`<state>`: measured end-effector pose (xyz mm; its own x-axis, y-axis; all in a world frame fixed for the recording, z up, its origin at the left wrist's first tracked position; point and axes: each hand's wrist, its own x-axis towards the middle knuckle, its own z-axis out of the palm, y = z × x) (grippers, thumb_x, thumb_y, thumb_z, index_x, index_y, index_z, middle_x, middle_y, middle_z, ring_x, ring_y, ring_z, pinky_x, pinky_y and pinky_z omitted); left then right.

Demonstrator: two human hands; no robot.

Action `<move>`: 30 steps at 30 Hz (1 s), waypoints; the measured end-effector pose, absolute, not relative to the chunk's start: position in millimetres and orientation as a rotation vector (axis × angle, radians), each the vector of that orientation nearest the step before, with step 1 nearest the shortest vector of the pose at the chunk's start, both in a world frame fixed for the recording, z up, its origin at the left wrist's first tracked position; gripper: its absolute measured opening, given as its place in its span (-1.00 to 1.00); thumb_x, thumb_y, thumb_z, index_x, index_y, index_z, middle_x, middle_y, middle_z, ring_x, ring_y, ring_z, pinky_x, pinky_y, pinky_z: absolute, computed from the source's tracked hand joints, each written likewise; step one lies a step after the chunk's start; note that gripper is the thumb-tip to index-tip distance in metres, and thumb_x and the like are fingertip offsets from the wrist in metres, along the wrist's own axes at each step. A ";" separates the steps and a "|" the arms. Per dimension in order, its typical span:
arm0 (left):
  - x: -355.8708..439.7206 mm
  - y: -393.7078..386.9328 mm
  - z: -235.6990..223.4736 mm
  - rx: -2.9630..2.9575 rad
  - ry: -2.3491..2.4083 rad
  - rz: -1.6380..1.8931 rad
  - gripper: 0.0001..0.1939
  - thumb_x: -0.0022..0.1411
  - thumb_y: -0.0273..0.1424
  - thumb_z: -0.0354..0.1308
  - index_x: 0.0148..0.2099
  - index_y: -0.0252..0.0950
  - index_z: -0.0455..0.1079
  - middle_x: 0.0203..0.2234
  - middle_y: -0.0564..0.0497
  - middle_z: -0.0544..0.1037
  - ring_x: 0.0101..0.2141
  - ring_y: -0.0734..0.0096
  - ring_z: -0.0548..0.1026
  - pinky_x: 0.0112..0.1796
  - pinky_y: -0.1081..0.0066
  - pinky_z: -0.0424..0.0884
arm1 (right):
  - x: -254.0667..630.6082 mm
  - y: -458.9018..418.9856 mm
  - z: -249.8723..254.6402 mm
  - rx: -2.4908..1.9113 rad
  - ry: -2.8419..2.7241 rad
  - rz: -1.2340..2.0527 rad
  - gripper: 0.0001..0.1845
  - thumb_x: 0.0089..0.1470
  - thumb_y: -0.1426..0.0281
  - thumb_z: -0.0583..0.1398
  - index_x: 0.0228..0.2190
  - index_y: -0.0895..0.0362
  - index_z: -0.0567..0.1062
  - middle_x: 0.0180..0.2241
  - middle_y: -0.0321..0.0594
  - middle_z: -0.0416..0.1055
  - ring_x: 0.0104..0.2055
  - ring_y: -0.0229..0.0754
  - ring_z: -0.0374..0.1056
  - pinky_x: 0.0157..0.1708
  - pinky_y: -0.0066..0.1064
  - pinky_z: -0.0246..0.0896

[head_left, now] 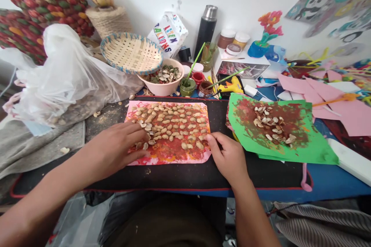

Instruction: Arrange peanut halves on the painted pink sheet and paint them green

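A pink paper sheet [171,157], smeared with red, orange and brown paint, lies on the black mat. Rows of whole peanuts [170,126] cover much of it, and several open peanut shells [148,127] lie on its left side. Over that left side my left hand [118,144] reaches with thumb and fingers apart, close to the shells; its fingertips are partly hidden. At the sheet's right edge is my right hand [228,154], fingers curled and thumb pressed on the edge near a peanut.
To the right lies a painted green sheet [292,154] with shells. Behind stand paint jars [188,87], a yellow glue gun [232,85], a pink bowl [162,85] of shells under a woven basket [131,52], and a black flask [206,27]. A plastic bag [65,73] bulges at left.
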<state>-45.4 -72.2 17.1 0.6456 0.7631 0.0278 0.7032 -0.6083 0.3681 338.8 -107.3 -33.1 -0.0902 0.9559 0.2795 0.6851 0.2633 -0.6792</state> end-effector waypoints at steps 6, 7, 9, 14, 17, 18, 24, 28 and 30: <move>-49.9 -82.2 2.5 2.609 1.206 0.217 -0.62 0.78 -0.19 0.03 0.04 -0.09 0.68 -0.07 -0.10 0.83 -0.14 0.04 0.76 -0.02 0.12 0.63 | 337.7 -107.3 -30.9 -1.461 -1.822 0.514 -0.62 0.65 0.23 0.22 -0.25 0.00 0.72 -0.30 -0.17 0.83 -0.29 0.01 0.76 -0.24 -0.30 0.49; -50.8 -83.1 1.7 2.621 1.208 0.224 -0.60 0.78 -0.21 -0.01 0.04 -0.09 0.68 -0.06 -0.12 0.84 -0.13 0.03 0.77 0.00 0.11 0.65 | 337.5 -107.4 -30.5 -1.459 -1.818 0.519 -0.63 0.65 0.23 0.23 -0.25 -0.01 0.72 -0.29 -0.17 0.83 -0.28 0.01 0.76 -0.24 -0.30 0.50; -51.8 -84.3 0.7 2.623 1.224 0.232 -0.56 0.78 -0.19 -0.04 0.03 -0.08 0.70 -0.05 -0.13 0.85 -0.11 0.01 0.79 0.01 0.10 0.68 | 337.3 -107.5 -30.0 -1.464 -1.816 0.532 -0.62 0.65 0.22 0.23 -0.24 -0.01 0.72 -0.27 -0.15 0.84 -0.25 0.02 0.77 -0.22 -0.29 0.52; -54.2 -84.7 -2.5 2.552 1.291 0.254 -0.48 0.78 -0.06 -0.05 0.01 -0.07 0.73 -0.07 -0.16 0.86 -0.14 -0.01 0.80 -0.01 0.08 0.74 | 337.1 -107.9 -31.1 -1.487 -1.825 0.552 -0.55 0.70 0.16 0.19 -0.26 -0.02 0.72 -0.26 -0.13 0.84 -0.23 0.03 0.77 -0.19 -0.28 0.53; -55.4 -84.0 2.9 2.525 1.303 0.278 -0.49 0.77 0.00 -0.01 0.02 -0.04 0.74 -0.05 -0.12 0.88 -0.14 -0.01 0.81 -0.02 0.10 0.75 | 337.0 -108.1 -31.9 -1.483 -1.823 0.552 -0.57 0.69 0.18 0.19 -0.25 -0.01 0.71 -0.26 -0.13 0.83 -0.23 0.02 0.77 -0.20 -0.29 0.51; -54.1 -83.9 7.0 2.513 1.294 0.300 -0.52 0.77 0.01 0.02 0.03 -0.02 0.74 -0.05 -0.09 0.88 -0.14 -0.01 0.81 -0.04 0.12 0.74 | 337.1 -108.1 -31.9 -1.482 -1.823 0.550 -0.58 0.69 0.20 0.20 -0.25 -0.01 0.71 -0.27 -0.13 0.82 -0.24 0.02 0.76 -0.20 -0.29 0.50; -14.6 -83.9 26.8 2.397 1.064 0.370 -0.72 0.74 -0.29 0.14 0.08 -0.04 0.72 -0.11 0.01 0.83 -0.14 0.21 0.79 -0.06 0.32 0.67 | 336.8 -107.2 -29.8 -1.448 -1.822 0.548 -0.62 0.66 0.23 0.21 -0.24 -0.02 0.71 -0.25 -0.15 0.83 -0.23 0.03 0.77 -0.19 -0.29 0.52; 18.2 -76.1 15.2 2.392 1.003 0.276 -0.76 0.67 -0.42 0.18 0.02 -0.10 0.70 -0.12 0.00 0.82 -0.13 0.22 0.76 -0.04 0.31 0.63 | 336.1 -107.5 -29.5 -1.452 -1.814 0.531 -0.62 0.66 0.24 0.21 -0.24 -0.01 0.71 -0.28 -0.16 0.82 -0.24 0.04 0.77 -0.19 -0.28 0.53; 26.8 -70.9 8.1 2.367 1.013 0.267 -0.78 0.67 -0.41 0.21 0.01 -0.10 0.70 -0.10 0.00 0.82 -0.11 0.22 0.77 -0.02 0.30 0.62 | 335.9 -108.0 -29.9 -1.454 -1.815 0.537 -0.62 0.66 0.24 0.21 -0.24 -0.01 0.72 -0.26 -0.15 0.83 -0.23 0.04 0.78 -0.19 -0.27 0.54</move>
<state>26.8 -70.9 8.1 0.6967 0.7166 -0.0312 0.6086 -0.5675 0.5546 335.9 -108.0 -29.9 -0.0874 0.9548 0.2842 0.6465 0.2714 -0.7130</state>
